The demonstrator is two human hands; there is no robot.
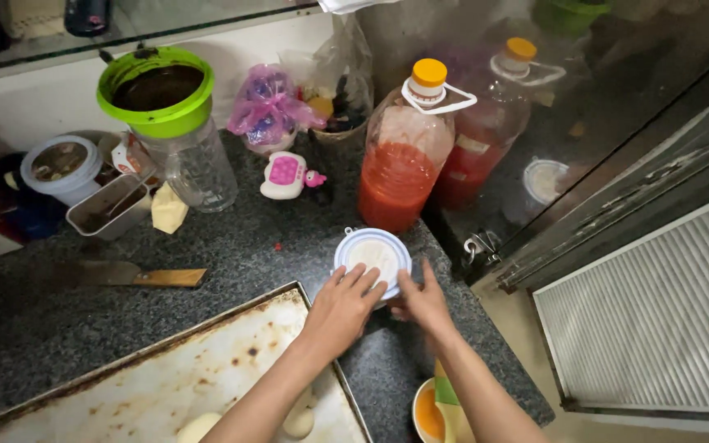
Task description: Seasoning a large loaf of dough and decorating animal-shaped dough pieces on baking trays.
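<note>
A small round container with a white lid and blue rim (371,251) stands on the dark granite counter (231,254), just in front of a large plastic jug of red sauce (402,156). My left hand (342,305) rests against the container's near left side, fingers spread onto the lid. From the right, my right hand (423,299) touches its edge with thumb and fingers. Both hands grip the container between them.
A worn metal baking tray (166,373) with dough balls (198,427) lies at the lower left. A wooden-handled knife (137,276), a green-lidded pitcher (170,123), tubs, a pink bag (268,107) and a pink toy (287,174) crowd the back. Glass panel on the right.
</note>
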